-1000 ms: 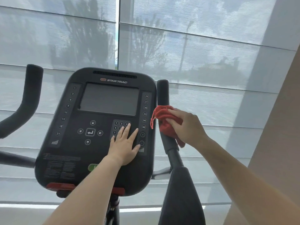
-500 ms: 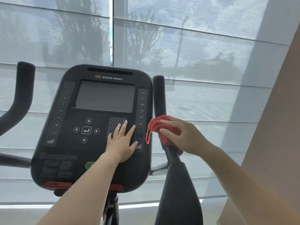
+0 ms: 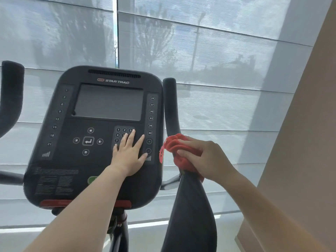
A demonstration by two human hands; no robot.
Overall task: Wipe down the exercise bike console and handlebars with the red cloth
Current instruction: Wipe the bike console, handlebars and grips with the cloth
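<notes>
My right hand [image 3: 209, 159] grips one red cloth [image 3: 174, 146] round the right handlebar [image 3: 171, 106] of two; my left hand [image 3: 129, 157] lies flat on one console [image 3: 54, 160].

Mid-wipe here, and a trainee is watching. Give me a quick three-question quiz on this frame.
1. True or false: the left hand lies flat on the console.
2. The cloth is wrapped round: A) the seat, B) the right handlebar, C) a pedal?
3. Fill in: the ___ hand grips the cloth.
Key: 1 true; 2 B; 3 right hand.
</notes>
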